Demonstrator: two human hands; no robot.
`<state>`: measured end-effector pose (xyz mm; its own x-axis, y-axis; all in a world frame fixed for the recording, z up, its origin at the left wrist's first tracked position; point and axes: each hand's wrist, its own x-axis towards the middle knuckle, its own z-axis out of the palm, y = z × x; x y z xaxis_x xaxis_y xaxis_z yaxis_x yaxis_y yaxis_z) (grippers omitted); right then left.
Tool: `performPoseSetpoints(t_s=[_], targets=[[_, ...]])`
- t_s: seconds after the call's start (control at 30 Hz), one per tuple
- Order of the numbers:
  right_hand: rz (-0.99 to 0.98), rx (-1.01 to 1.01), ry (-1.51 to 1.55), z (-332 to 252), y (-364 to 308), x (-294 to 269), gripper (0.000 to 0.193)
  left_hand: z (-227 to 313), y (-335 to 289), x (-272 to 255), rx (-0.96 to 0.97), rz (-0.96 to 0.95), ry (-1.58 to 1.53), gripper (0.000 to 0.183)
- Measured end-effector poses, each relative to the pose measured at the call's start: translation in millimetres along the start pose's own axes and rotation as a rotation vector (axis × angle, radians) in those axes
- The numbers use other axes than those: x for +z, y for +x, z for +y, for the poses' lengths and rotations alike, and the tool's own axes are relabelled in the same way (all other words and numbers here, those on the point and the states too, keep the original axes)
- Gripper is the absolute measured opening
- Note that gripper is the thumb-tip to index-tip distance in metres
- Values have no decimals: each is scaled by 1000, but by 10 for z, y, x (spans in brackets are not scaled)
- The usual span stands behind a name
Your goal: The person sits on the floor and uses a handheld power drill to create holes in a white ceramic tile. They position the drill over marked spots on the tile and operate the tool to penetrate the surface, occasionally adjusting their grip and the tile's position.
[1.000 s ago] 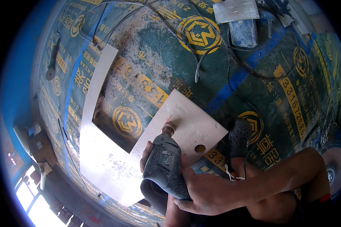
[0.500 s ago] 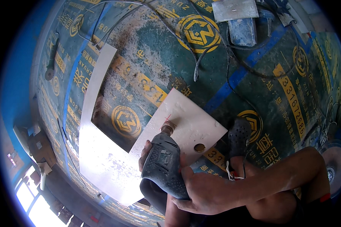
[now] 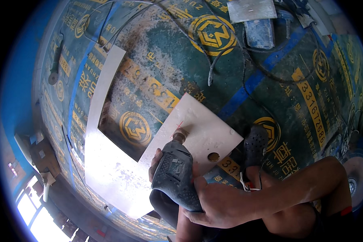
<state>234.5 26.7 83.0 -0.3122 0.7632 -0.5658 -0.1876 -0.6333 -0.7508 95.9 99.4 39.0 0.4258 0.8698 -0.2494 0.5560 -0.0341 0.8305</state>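
Note:
A dark, dusty power drill (image 3: 174, 171) points away from me, and the hole-saw bit (image 3: 180, 135) at its front rests on a white tile-like panel (image 3: 203, 117). Beside the bit is a red cross mark (image 3: 179, 124) on the panel. A round hole (image 3: 213, 157) goes through the panel to the right. My right hand (image 3: 220, 203) is closed round the rear of the drill, its forearm coming in from the right. Along the drill's left side the fingers of my left hand (image 3: 155, 163) wrap its body; the rest of that hand is hidden.
Green printed floor sheeting (image 3: 157, 101) lies beneath, dusty in places. The panel's long pale arm (image 3: 105, 88) reaches far left. Cables (image 3: 213, 64) loop across the far side near a blue tool (image 3: 259, 34). My shoe (image 3: 256, 141) stands by the panel's right corner; a round disc (image 3: 355, 173) is far right.

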Motion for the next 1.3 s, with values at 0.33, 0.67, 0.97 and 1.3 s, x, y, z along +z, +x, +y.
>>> performPoseSetpoints(t_s=[0.33,0.67,0.97,1.3], targets=[[1,-35,-17,15,-18,11,85,-132,24,52,33,73,-183,78],[46,-32,-5,-3,-4,23,80,-392,68,44,192,88,-53,89],[33,-28,-16,8,13,43,76,-397,68,50,205,100,-25,86],[155,-97,-30,49,-25,108,83,-196,70,1,212,43,330,88]])
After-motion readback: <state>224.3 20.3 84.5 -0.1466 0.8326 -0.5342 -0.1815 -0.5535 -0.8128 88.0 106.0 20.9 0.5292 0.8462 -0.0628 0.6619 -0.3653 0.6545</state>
